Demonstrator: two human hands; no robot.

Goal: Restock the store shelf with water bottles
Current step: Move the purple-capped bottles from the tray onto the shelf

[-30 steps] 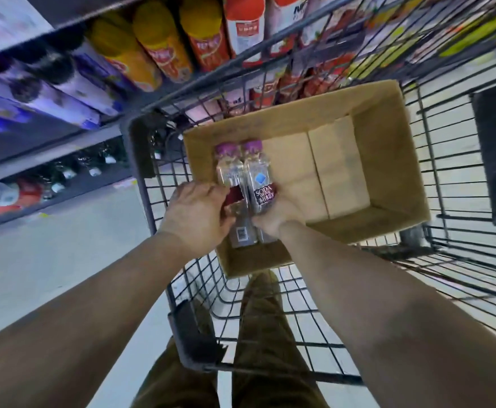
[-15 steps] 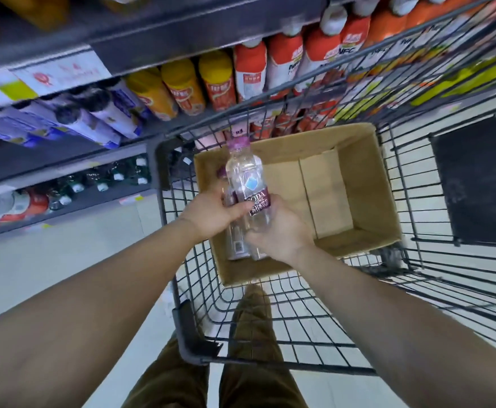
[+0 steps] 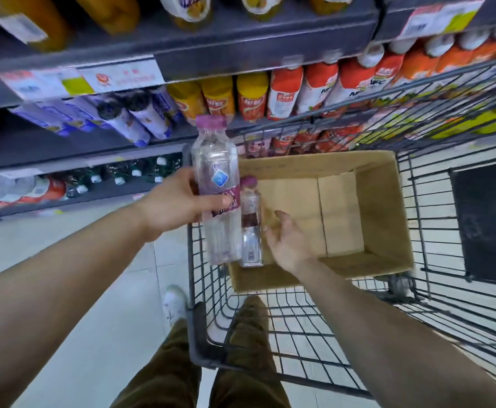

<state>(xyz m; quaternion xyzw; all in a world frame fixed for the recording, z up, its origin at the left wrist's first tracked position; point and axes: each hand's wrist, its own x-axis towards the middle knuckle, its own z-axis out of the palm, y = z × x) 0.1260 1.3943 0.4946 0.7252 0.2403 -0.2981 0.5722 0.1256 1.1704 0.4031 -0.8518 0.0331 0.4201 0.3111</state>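
Observation:
My left hand [image 3: 176, 201] grips a clear water bottle [image 3: 216, 172] with a purple cap and purple label, held upright above the cart's left edge. A second, matching bottle [image 3: 250, 225] lies in the left end of the cardboard box [image 3: 388, 201]. Just right of that bottle, my right hand [image 3: 288, 240] hovers with fingers relaxed and holds nothing. The store shelf [image 3: 241, 54] with rows of drinks rises ahead and to the left.
The box sits inside a black wire shopping cart [image 3: 199, 290]. Orange and yellow juice bottles [image 3: 249, 95] and purple-labelled bottles [image 3: 141, 116] fill the middle shelf. Green bottles [image 3: 117, 175] stand on a lower shelf. My legs and a white shoe [image 3: 174, 304] are below.
My left hand has taken over the lifted bottle and raised it up and left, clear of the box. My right hand has let go and dropped back beside the bottle left in the box.

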